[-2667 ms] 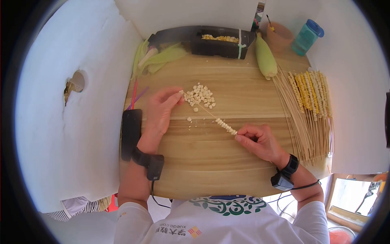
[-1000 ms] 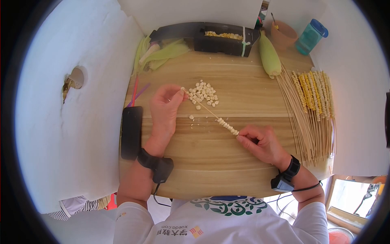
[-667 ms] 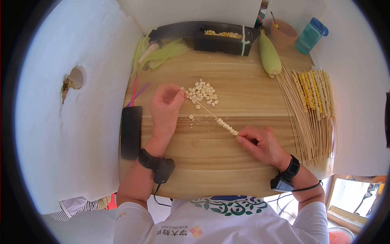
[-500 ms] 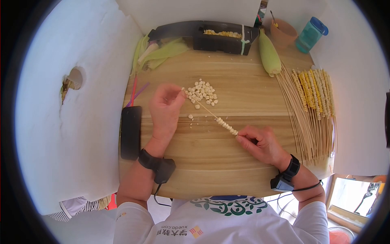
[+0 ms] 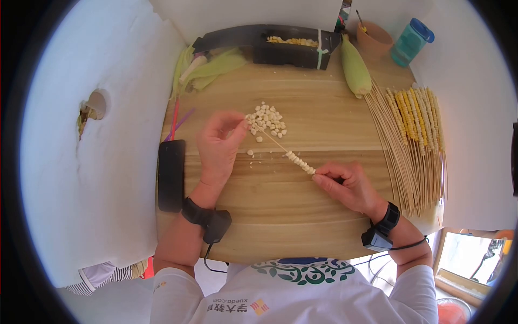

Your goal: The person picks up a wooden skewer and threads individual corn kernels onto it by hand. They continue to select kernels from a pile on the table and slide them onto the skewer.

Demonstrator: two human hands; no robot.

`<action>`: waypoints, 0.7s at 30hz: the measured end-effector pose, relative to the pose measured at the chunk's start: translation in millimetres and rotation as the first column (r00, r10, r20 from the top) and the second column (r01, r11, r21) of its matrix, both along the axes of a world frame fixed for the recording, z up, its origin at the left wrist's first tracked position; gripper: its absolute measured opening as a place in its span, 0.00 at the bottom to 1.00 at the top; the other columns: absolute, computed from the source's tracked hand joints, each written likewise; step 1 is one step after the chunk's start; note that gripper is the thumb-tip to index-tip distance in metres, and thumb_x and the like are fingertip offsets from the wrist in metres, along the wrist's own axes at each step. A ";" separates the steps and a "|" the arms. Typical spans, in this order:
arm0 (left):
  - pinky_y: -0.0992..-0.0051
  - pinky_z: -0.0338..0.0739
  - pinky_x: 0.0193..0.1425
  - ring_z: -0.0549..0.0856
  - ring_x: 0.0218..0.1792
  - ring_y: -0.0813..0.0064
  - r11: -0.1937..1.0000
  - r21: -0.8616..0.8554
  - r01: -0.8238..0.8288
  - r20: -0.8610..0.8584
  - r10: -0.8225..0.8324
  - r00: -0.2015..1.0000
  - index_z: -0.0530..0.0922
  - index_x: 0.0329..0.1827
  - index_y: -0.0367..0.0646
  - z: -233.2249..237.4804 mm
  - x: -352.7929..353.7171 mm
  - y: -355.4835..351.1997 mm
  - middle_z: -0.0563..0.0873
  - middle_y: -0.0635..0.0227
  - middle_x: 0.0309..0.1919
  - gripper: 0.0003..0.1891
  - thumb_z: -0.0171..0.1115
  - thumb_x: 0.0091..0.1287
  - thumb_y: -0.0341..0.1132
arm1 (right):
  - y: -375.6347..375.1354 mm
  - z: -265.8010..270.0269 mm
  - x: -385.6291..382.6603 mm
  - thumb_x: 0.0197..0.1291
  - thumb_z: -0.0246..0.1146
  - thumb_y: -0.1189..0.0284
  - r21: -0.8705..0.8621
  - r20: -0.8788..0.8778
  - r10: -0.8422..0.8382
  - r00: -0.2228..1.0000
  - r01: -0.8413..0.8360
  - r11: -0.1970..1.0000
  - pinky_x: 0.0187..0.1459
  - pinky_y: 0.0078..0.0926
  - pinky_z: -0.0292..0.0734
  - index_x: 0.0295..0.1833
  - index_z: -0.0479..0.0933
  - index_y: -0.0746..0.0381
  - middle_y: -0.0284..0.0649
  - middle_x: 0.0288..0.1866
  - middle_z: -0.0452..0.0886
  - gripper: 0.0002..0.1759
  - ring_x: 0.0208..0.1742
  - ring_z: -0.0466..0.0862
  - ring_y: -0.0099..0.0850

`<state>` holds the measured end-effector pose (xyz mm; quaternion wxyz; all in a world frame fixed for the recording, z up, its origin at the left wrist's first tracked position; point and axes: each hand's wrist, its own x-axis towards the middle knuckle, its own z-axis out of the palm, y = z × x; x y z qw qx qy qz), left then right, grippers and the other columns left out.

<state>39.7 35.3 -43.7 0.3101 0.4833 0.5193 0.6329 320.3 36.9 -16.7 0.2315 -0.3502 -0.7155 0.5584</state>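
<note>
A thin wooden skewer (image 5: 274, 140) slants between my hands above the wooden table. Pale corn kernels (image 5: 300, 161) are threaded in a row on its lower right part. My right hand (image 5: 348, 186) pinches the skewer's lower right end, just beyond the threaded kernels. At the upper left end, my left hand (image 5: 220, 141) has thumb and fingertips pressed together beside a loose pile of kernels (image 5: 268, 120); whether it holds a kernel or the skewer tip is too small to tell. A few kernels and crumbs lie below the pile.
Bare skewers (image 5: 393, 151) and skewers of threaded corn (image 5: 415, 119) lie at the right. Behind are a corn cob (image 5: 354, 67), a clay bowl (image 5: 374, 41), a teal bottle (image 5: 410, 43) and a black container (image 5: 291, 55). Husks (image 5: 218, 70) and a black phone (image 5: 171, 175) are left.
The whole view has shifted slightly. Both hands keep nearly the same pose, with the skewer still slanting between them.
</note>
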 end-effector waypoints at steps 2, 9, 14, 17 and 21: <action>0.82 0.78 0.47 0.85 0.39 0.81 1.000 -0.003 0.010 -0.004 -0.010 1.000 0.80 0.44 0.35 3.2 4.6 -2.8 0.86 0.68 0.38 0.07 0.64 0.65 0.19 | -0.7 3.2 -0.8 0.69 0.61 0.72 -0.010 0.009 -0.002 1.000 0.002 1.000 0.25 0.17 0.58 0.43 0.78 0.67 0.26 0.22 0.65 0.08 0.26 0.61 0.14; 0.82 0.79 0.45 0.85 0.40 0.81 0.986 -0.071 0.150 0.067 -0.145 0.987 0.81 0.45 0.34 7.0 22.3 -12.0 0.86 0.68 0.38 0.08 0.64 0.65 0.19 | -0.4 1.8 -0.7 0.69 0.61 0.72 -0.067 0.009 -0.034 0.999 0.034 0.997 0.25 0.17 0.57 0.43 0.79 0.67 0.24 0.23 0.66 0.08 0.26 0.61 0.13; 0.80 0.80 0.47 0.86 0.42 0.78 0.962 -0.161 0.223 -0.042 -0.232 0.972 0.81 0.46 0.33 16.0 35.3 -20.5 0.86 0.65 0.39 0.08 0.63 0.65 0.19 | -1.2 0.9 -1.5 0.69 0.61 0.72 -0.067 -0.014 -0.058 0.998 0.057 0.996 0.25 0.18 0.57 0.43 0.78 0.67 0.25 0.22 0.66 0.07 0.26 0.61 0.14; 0.78 0.80 0.50 0.86 0.44 0.76 0.931 -0.185 0.316 0.004 -0.321 0.947 0.81 0.48 0.32 16.4 39.6 -22.4 0.86 0.64 0.41 0.09 0.62 0.65 0.18 | -0.3 -0.4 -1.4 0.69 0.61 0.73 -0.050 -0.006 -0.063 0.998 0.062 0.997 0.25 0.18 0.58 0.42 0.78 0.67 0.26 0.22 0.66 0.07 0.26 0.61 0.14; 0.77 0.80 0.52 0.86 0.45 0.75 0.918 -0.183 0.353 -0.044 -0.366 0.929 0.81 0.49 0.32 15.7 41.2 -23.1 0.86 0.64 0.42 0.10 0.61 0.65 0.17 | 0.3 -1.4 -1.5 0.69 0.61 0.73 -0.045 -0.021 -0.065 0.998 0.064 0.997 0.25 0.18 0.58 0.41 0.77 0.67 0.27 0.22 0.65 0.07 0.25 0.61 0.15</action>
